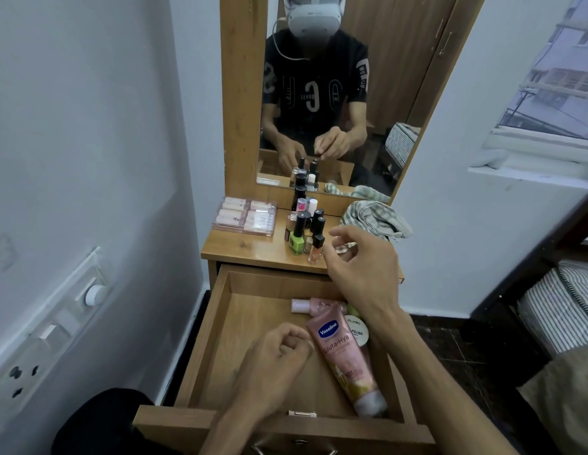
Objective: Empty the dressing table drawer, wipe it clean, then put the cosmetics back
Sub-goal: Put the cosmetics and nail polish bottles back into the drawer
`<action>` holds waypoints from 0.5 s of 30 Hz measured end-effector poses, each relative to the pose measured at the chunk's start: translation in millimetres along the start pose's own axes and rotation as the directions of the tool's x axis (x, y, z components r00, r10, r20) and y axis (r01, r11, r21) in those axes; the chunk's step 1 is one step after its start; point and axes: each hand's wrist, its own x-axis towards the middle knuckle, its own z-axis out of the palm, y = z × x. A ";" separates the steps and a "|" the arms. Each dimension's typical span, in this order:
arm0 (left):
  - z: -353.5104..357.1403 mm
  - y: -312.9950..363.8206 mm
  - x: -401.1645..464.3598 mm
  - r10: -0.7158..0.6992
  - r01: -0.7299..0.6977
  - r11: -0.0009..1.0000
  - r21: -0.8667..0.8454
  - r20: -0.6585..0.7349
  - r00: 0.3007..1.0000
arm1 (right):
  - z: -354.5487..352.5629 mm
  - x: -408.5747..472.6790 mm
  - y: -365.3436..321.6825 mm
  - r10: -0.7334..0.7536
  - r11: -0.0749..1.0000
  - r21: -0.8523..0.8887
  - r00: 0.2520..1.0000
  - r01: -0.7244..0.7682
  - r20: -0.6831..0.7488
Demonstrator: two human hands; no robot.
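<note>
Wooden tabletop (250,247) is filling with bottles (304,229); I'm hovering my right hand (361,261), fingers loosely spread, beside them. Left hand (279,359) is curling empty in the drawer (240,326) beside the Vaseline tube (343,353) (best lifted mid-body next).

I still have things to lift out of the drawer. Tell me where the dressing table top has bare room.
Free: the front left of the top, between the clear compact tray and the front edge. Crowded: the middle, packed with nail polish bottles, and the right, where the checked cloth lies and the right hand hovers.
</note>
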 end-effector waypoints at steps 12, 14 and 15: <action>-5.2 0.6 3.7 0.088 -0.130 0.965 -0.227 -0.187 0.978 | 21.3 10.6 -7.8 0.055 0.995 -0.082 0.998 -0.053 0.030; -6.6 0.5 5.1 0.108 -0.163 0.960 -0.225 -0.238 0.965 | 19.1 4.9 -9.2 0.043 0.999 -0.005 0.997 -0.043 0.058; -10.1 0.3 6.6 0.125 -0.187 0.959 -0.211 -0.275 0.953 | 19.6 0.5 -11.1 0.029 0.999 0.041 0.995 -0.033 0.090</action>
